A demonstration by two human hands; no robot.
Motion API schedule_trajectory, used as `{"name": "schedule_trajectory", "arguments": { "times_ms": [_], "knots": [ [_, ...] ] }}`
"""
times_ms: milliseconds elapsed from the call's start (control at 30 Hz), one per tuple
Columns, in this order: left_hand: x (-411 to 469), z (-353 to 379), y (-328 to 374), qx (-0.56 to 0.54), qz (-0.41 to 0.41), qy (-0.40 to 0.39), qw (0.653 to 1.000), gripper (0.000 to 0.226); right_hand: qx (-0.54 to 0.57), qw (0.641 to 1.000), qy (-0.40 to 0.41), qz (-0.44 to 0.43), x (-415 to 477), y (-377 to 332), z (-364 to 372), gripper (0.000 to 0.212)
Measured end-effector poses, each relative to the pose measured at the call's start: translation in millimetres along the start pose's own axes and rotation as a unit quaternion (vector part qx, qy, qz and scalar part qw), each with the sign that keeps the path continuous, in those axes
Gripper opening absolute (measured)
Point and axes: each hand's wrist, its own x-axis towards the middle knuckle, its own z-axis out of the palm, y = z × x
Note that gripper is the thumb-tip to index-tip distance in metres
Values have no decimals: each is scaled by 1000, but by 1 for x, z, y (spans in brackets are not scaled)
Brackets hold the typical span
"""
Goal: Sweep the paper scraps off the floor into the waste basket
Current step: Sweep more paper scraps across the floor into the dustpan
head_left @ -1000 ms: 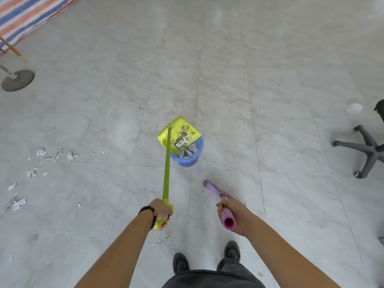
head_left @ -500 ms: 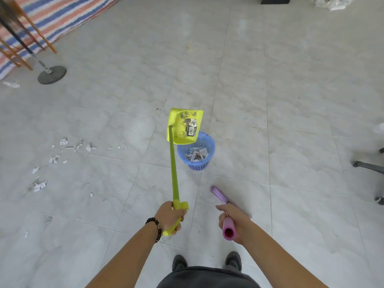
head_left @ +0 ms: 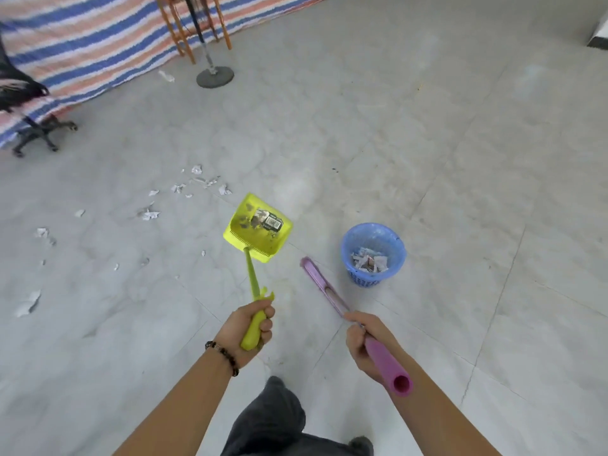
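My left hand grips the handle of a yellow-green dustpan, which hangs above the floor to the left of the basket; a dark label and some dirt stick to its pan. My right hand holds the pink broom handle, whose purple lower end reaches the floor next to the basket. The blue waste basket stands on the tiles with paper scraps inside. White paper scraps lie scattered on the floor to the left of the dustpan.
A striped tarp covers the far left. A round stand base and orange wooden legs stand at its edge. An office chair base sits at the left. My legs and shoes are at the bottom.
The dustpan has swung away from over the basket to the left. My view has turned left, so the basket now sits to the right and the scraps lie nearer the middle.
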Motion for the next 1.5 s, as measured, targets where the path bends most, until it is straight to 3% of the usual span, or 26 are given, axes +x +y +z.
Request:
{"name": "schedule_trajectory", "arguments": {
  "times_ms": [200, 533, 667, 800, 967, 1233, 1500],
  "knots": [
    [34, -63, 51, -204, 13, 35, 978, 14, -88, 993, -20, 77, 64, -23, 78, 31],
    [117, -125, 231, -290, 42, 50, 955, 18, -159, 981, -2, 109, 173, -75, 273, 32],
    [142, -147, 295, -170, -7, 63, 983, 15, -215, 971, 20, 105, 220, -92, 331, 34],
    [179, -158, 347, 5, -27, 211, 977, 15, -274, 954, 49, 108, 268, -123, 381, 34],
    [233, -162, 400, -23, -18, 282, 959, 14, -415, 903, 84, 74, 344, -169, 427, 29],
    [299, -171, 490, -72, -85, 354, 929, 14, -605, 791, 48, 82, 464, -258, 524, 15],
    [341, -175, 556, -246, -59, 424, 869, 20, -664, 743, -9, 84, 533, -333, 665, 14]
  ]
}}
